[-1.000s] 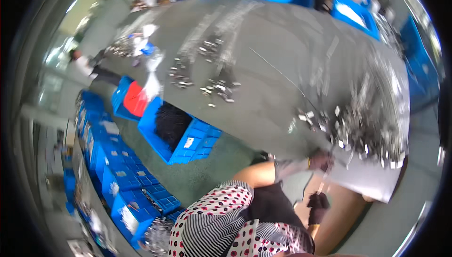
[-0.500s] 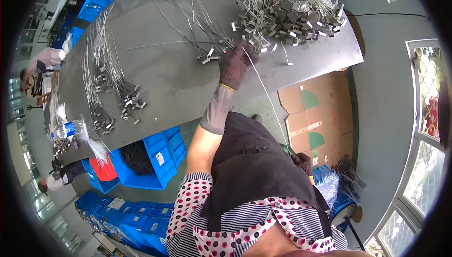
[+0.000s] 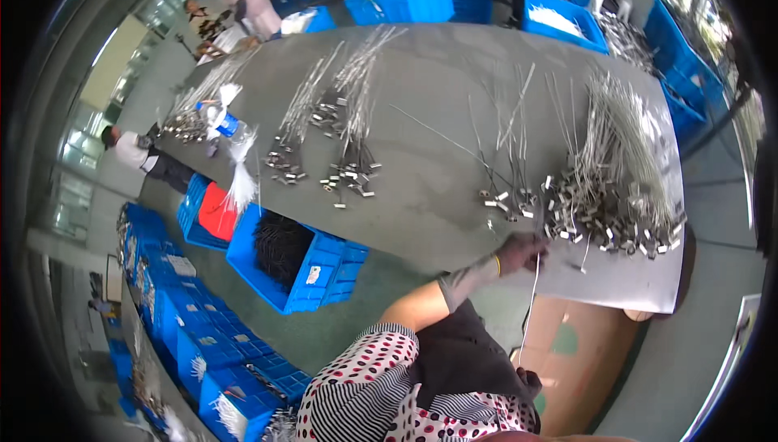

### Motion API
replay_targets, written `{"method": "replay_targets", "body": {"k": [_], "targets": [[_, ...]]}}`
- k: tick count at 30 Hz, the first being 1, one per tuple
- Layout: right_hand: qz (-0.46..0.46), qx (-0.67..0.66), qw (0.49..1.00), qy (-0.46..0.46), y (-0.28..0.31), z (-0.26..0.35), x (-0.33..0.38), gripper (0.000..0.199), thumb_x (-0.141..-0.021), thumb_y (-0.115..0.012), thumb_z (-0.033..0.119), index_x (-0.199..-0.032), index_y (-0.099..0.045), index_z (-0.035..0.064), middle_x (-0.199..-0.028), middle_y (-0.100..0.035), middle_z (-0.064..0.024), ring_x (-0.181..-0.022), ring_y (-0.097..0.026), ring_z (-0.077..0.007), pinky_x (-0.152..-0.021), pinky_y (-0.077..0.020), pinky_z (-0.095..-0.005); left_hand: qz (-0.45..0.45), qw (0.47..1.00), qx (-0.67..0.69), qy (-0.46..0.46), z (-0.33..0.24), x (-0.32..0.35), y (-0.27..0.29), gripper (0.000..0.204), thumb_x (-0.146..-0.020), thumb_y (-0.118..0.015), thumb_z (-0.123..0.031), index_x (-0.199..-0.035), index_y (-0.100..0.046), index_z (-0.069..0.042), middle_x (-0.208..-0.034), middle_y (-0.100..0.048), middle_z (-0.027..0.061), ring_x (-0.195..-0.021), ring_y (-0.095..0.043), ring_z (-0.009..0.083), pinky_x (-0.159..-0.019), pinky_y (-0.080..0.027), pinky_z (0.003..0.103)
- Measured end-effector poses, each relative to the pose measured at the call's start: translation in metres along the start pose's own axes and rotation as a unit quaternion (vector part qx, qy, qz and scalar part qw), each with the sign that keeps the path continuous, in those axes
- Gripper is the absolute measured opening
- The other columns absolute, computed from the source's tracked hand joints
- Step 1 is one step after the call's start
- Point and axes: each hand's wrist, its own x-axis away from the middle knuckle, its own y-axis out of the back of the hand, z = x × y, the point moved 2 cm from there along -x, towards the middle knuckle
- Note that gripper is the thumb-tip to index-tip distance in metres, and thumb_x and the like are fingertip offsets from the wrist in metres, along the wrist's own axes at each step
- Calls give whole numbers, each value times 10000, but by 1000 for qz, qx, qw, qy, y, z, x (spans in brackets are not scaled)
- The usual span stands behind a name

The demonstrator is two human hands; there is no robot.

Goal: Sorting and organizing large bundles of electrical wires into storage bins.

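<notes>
Head view | left hand (image 3: 520, 252) pinching a white cable (image 3: 530, 312) at the grey table (image 3: 438, 175) edge | right hand (image 3: 528, 382) lower, apart; can't tell its grip from here | cable stretches down between them

Grey tabletop (image 3: 421, 195), dense wire pile (image 3: 617, 187) at right, smaller wire bundles (image 3: 356, 118) leftward, blue-labelled bottle (image 3: 228, 124) at far left

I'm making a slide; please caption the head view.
White strand running from gloved left hand toward right hand, near wires on a grey table.
</notes>
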Motion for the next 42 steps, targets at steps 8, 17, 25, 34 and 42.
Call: {"method": "replay_targets", "body": {"k": [8,17,25,34,42], "targets": [[3,-232,973,16,-77,195,-120,213,-920,-631,208,-994,-647,10,-703,-608,-45,-483,-485,-79,-403,-386,-232,-24,996,17,-83,26,17,-10,307,-941,-653,-328,-1054,-661,-42,-821,-653,56,-637,-641,157,-479,-525,309],[104,-229,968,-1,-101,235,-137,380,-950,-608,340,-1118,-612,0,-818,-654,-75,-547,-542,-110,-436,-426,-243,-128,977,-54,-159,-77,12,19,370,-966,-599,-399,-850,-650,-52,-663,-621,12,-556,-598,77,-467,-472,230],[93,-169,981,-1,-106,284,-233,629,-970,-423,601,-1123,-570,9,-949,-642,-119,-688,-621,-177,-440,-431,-266,-49,975,-113,-184,9,-18,11,230,-964,-594,-165,-1083,-656,23,-840,-670,63,-773,-637,171,-698,-511,276],[-187,293,920,183,-61,280,-286,439,-876,-598,219,-1284,-531,72,-1117,-641,-225,-1026,-604,-429,-869,-491,-503,-196,886,-321,-273,-58,-34,57,289,-942,-625,-296,-977,-707,-22,-847,-717,98,-761,-662,169,-682,-497,339],[-80,355,918,159,-75,286,-285,295,-834,-625,189,-1093,-579,54,-984,-654,-214,-951,-624,-418,-796,-497,-486,-131,922,-253,-262,-57,-16,87,213,-958,-592,-307,-1035,-685,-131,-750,-649,10,-655,-611,115,-602,-502,291]]}}
